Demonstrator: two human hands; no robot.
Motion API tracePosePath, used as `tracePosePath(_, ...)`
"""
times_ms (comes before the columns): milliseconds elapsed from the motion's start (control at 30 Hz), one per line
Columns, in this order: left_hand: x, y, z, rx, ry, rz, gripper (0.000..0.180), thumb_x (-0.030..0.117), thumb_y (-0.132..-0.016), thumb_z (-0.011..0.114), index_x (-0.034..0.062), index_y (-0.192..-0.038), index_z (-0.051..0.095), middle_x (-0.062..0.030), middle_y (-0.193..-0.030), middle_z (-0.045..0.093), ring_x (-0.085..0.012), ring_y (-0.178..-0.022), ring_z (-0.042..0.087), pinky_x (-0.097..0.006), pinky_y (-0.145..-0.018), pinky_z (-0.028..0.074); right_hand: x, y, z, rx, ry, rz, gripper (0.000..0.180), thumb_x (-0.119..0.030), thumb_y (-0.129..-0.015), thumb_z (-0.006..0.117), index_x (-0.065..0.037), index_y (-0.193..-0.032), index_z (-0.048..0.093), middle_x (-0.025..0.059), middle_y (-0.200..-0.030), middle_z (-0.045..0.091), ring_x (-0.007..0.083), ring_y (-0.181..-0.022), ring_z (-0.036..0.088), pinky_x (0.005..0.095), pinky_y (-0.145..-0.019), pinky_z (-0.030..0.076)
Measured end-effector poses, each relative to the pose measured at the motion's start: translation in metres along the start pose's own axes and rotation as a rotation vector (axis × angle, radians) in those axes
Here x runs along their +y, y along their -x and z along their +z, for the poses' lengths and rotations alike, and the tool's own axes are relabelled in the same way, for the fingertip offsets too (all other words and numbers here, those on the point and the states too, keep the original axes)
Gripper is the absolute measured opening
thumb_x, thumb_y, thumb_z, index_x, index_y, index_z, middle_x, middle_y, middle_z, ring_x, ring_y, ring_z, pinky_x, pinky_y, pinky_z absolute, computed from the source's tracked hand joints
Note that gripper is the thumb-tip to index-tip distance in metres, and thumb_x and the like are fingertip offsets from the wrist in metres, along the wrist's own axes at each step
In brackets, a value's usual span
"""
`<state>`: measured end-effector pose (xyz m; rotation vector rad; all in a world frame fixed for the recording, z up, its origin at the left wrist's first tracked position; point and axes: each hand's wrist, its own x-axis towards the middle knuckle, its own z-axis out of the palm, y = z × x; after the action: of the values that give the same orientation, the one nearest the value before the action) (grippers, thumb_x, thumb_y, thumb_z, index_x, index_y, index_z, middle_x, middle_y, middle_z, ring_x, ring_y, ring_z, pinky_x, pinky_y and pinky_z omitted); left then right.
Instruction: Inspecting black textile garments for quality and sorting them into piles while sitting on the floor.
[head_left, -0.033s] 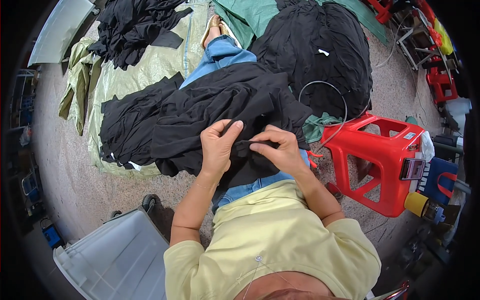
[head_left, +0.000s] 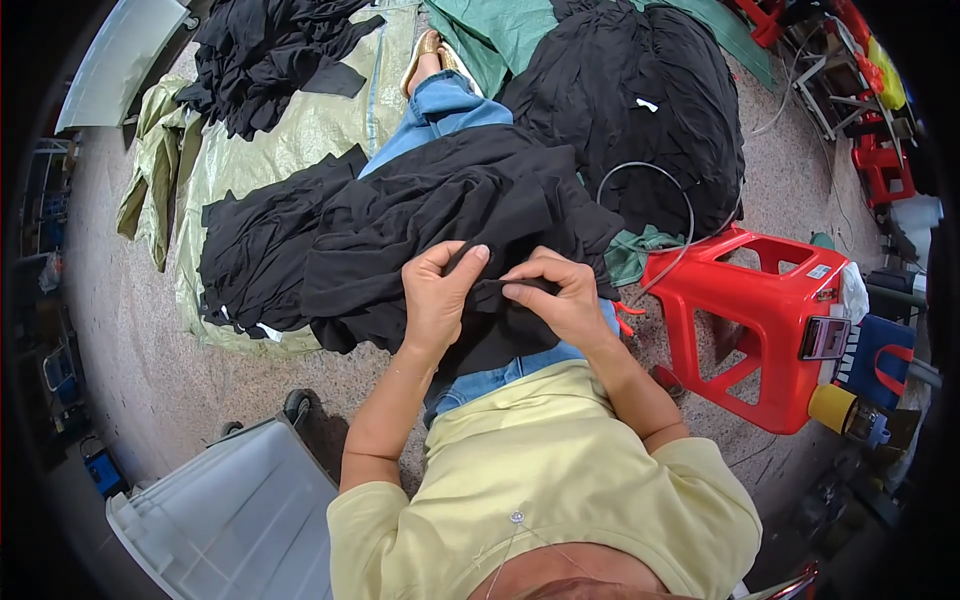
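While I sit: black garment point(head_left: 440, 215) lies across my lap
Left hand point(head_left: 435, 300): fingers pinch its fold
Right hand point(head_left: 560, 295): fingertips pinch the same fold, just beside

Pale yellow short-sleeved shirt point(head_left: 560, 470) — blue jeans point(head_left: 445, 105) — bare forearms.

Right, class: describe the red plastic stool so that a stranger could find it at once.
Start from the black garment on the person's lap. Beside their right hand stands the red plastic stool. Among dark fabric heaps, it alone is bright red, with a cut-out top.
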<state>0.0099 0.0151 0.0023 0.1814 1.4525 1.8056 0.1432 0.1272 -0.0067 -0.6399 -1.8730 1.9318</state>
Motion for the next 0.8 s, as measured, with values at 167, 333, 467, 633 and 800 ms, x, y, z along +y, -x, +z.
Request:
tracePosePath(167,-0.003,0.003,0.001,-0.059,-0.144,0.008,0.009,0.004,-0.089,0.073,-0.0030,-0.085,0.071,0.0062,-0.074,0.062,-0.0002,-0.065,0.050,-0.017,-0.057,0.039,-0.002,0.003,0.010,0.124,-0.305,0.074,0.010,0.002,-0.083,0.071,0.001,-0.092,0.068,-0.0008,-0.082,0.063,0.0060,-0.075,0.057,0.0203,-0.069,0.045)
tracePosePath(333,-0.002,0.003,-0.004,-0.134,-0.393,0.028,0.010,0.005,-0.088,0.073,-0.0031,-0.083,0.071,0.0065,-0.069,0.060,0.0009,-0.061,0.049,-0.018,-0.053,0.036,-0.013,0.013,0.010,0.100,-0.731,0.272,0.006,0.002,-0.086,0.068,0.000,-0.090,0.065,-0.0014,-0.087,0.064,0.0025,-0.077,0.056,0.0174,-0.071,0.045)
tracePosePath(467,-0.003,0.002,-0.009,-0.174,-0.360,-0.011,0.009,0.005,-0.087,0.073,-0.0023,-0.082,0.071,0.0061,-0.068,0.061,0.0005,-0.060,0.049,-0.018,-0.053,0.037,-0.014,0.009,0.004,0.049,-0.131,0.068,0.011,-0.002,-0.081,0.071,-0.001,-0.089,0.064,-0.0021,-0.082,0.063,0.0031,-0.071,0.056,0.0206,-0.060,0.044)
tracePosePath(633,-0.002,-0.001,-0.017,-0.232,-0.162,-0.119,0.007,0.004,-0.086,0.072,-0.0018,-0.081,0.071,0.0061,-0.072,0.062,0.0004,-0.065,0.050,-0.017,-0.057,0.038,-0.022,0.004,0.004,0.033,0.519,-0.334,0.024,-0.001,-0.071,0.076,-0.003,-0.090,0.061,0.0110,-0.080,0.060,0.0309,-0.069,0.064,0.0374,-0.061,0.051)
tracePosePath(800,0.003,-0.005,-0.018,-0.220,-0.322,-0.122,0.009,0.005,-0.086,0.072,-0.0021,-0.081,0.071,0.0061,-0.072,0.062,0.0000,-0.065,0.050,-0.018,-0.057,0.039,-0.042,0.016,0.007,-0.114,0.602,-0.483,0.029,0.004,-0.067,0.076,-0.001,-0.092,0.062,0.0114,-0.081,0.061,0.0309,-0.071,0.063,0.0362,-0.062,0.051)
